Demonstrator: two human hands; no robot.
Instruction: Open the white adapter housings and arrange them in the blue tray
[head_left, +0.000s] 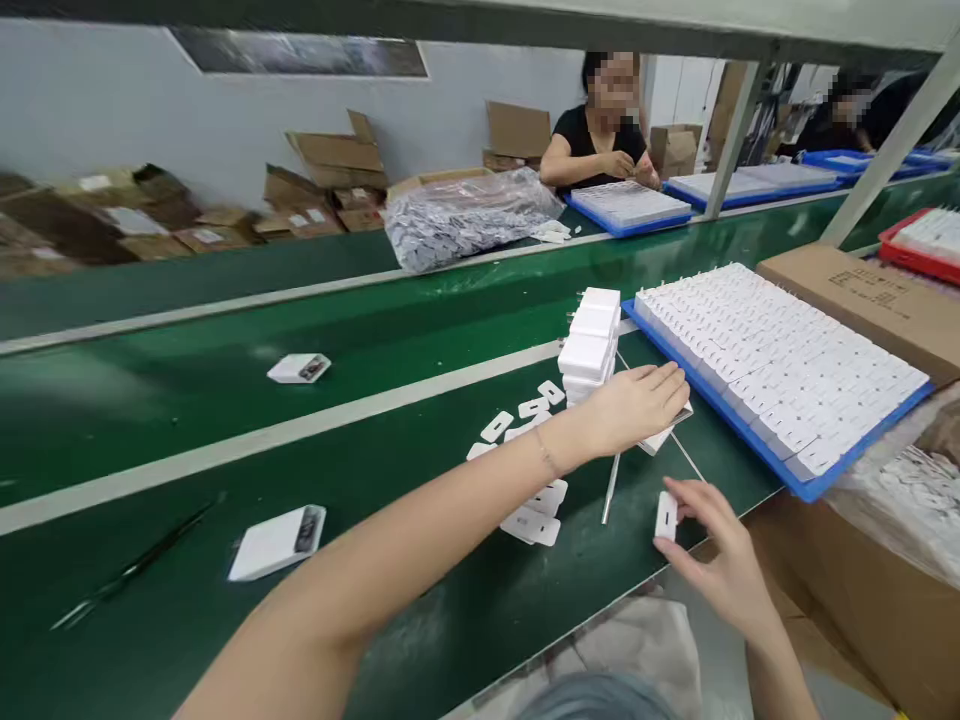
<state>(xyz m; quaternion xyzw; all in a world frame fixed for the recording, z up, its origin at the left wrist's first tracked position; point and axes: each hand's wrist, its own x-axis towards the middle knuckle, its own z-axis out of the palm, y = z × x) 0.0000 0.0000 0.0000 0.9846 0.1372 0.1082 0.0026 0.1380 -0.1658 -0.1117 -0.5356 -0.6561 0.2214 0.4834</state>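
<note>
My right hand [709, 545] pinches a small white charger [666, 516] with a dark slot in its end face, over the near table edge. My left hand [641, 405] reaches across to the right, fingers stretched out flat over a white piece [658, 438] that it mostly covers; its palm side is hidden. Behind the left wrist stands a stack of white plug chargers [589, 350]. Loose white slotted end caps [531, 522] lie under and around the left forearm. A thin metal rod [611, 490] lies between the caps and my right hand.
A blue tray [814, 490] full of white chargers stands at the right, beside a cardboard box [862, 300]. Two open-ended chargers [277, 543] and tweezers [135, 568] lie at the left. Across the belt [337, 330] sit a plastic bag [472, 215] and a co-worker [592, 150].
</note>
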